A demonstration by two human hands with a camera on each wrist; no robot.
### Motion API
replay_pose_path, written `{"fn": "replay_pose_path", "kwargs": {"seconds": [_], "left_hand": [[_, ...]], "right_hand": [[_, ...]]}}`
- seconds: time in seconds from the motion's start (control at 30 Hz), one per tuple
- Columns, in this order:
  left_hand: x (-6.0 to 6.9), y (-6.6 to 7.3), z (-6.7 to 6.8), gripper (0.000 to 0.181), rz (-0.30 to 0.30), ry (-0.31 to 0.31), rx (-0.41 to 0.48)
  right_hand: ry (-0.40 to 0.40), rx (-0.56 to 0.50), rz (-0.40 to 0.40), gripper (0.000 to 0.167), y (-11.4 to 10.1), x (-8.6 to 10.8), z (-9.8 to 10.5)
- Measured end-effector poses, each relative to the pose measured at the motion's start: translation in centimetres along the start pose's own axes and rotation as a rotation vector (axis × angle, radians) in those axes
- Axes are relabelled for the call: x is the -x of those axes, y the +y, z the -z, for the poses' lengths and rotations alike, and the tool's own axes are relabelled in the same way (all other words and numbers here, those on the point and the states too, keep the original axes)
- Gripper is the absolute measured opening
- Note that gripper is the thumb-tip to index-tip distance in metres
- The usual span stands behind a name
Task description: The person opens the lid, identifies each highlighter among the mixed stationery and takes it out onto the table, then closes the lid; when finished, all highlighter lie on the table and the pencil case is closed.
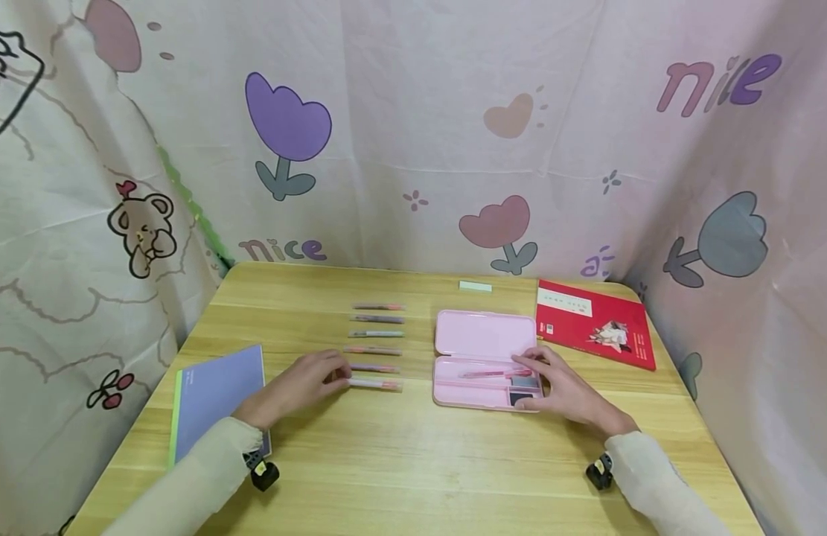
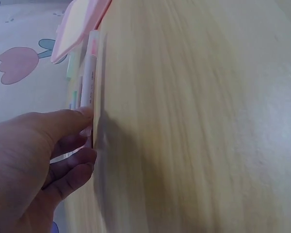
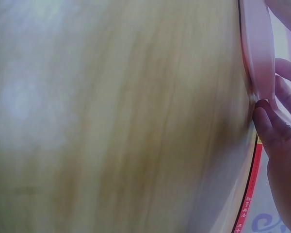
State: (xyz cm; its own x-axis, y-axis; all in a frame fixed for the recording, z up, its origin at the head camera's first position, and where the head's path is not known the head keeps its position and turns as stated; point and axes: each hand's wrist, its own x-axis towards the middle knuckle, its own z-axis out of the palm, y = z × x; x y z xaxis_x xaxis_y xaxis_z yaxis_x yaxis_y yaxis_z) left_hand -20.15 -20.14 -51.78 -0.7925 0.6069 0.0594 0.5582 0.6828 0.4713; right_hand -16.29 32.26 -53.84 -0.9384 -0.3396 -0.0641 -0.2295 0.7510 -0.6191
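Observation:
In the head view my left hand (image 1: 311, 378) pinches the left end of a white pen (image 1: 374, 384) with a pinkish end, the nearest of several slim pens (image 1: 374, 351) laid in a column. The left wrist view shows the thumb against that white pen (image 2: 88, 77), the fingertips partly hidden. An open pink pencil case (image 1: 487, 334) lies right of the column. My right hand (image 1: 562, 385) holds its right end, with thumb and fingers at the rim. Inside the case are a pink pen (image 1: 488, 374), a grey piece (image 1: 524, 382) and a dark piece (image 1: 520, 399) in small compartments.
A red book (image 1: 594, 324) lies at the back right of the wooden table (image 1: 413, 469). On the left is a blue-violet notebook (image 1: 219, 398), partly under the left forearm. A pale green strip (image 1: 476, 286) lies near the back edge, before a printed curtain (image 1: 400, 134).

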Motion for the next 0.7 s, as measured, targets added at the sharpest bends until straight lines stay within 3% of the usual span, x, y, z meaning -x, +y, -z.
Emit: {"fn": "replay_pose_path", "kwargs": {"seconds": [0.7], "left_hand": [[0.35, -0.75, -0.17, 0.005, 0.023, -0.029, -0.001]], "right_hand": [[-0.005, 0.003, 0.018, 0.089, 0.03, -0.12, 0.05]]}}
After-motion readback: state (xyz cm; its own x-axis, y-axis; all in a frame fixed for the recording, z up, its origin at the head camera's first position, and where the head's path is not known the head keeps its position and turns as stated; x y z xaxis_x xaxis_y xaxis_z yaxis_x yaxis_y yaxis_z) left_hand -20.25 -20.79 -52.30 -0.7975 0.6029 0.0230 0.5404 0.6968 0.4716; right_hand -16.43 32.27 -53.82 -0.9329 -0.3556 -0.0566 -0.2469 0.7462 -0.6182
